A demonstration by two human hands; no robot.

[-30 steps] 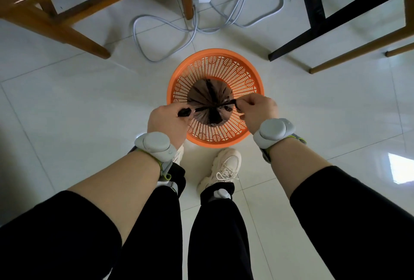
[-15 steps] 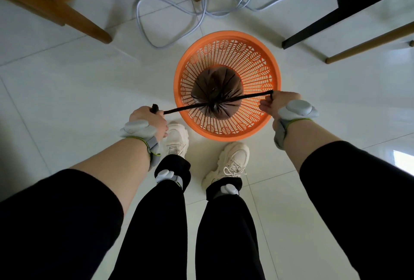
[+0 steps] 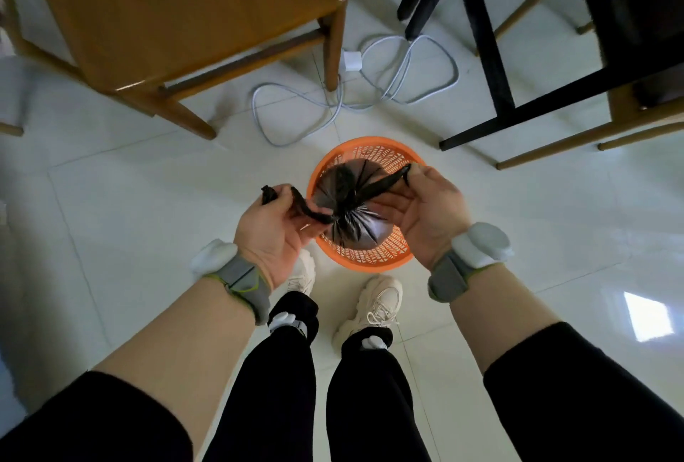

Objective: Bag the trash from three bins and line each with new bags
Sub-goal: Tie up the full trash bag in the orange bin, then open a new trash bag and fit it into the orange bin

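An orange mesh bin (image 3: 370, 263) stands on the tiled floor just ahead of my shoes. Above it hangs a dark, gathered trash bag (image 3: 349, 235), its neck cinched at a knot. My left hand (image 3: 270, 228), palm up, grips the left tie end of the bag. My right hand (image 3: 425, 210), palm up too, pinches the right tie end near the bin's right rim. Both ties run slack from the knot to my fingers. The bag hides the bin's inside.
A wooden chair (image 3: 185, 10) stands at the back left, its front leg (image 3: 185, 117) close to the bin. A white cable (image 3: 355, 91) with a plug block loops on the floor behind the bin. Black and wooden furniture legs (image 3: 488, 54) stand at the back right.
My hands were pulling the ties taut and far apart; now they have come back together over the bin, palms turned up, ties slack. The camera view has tilted up, showing the chair seat.
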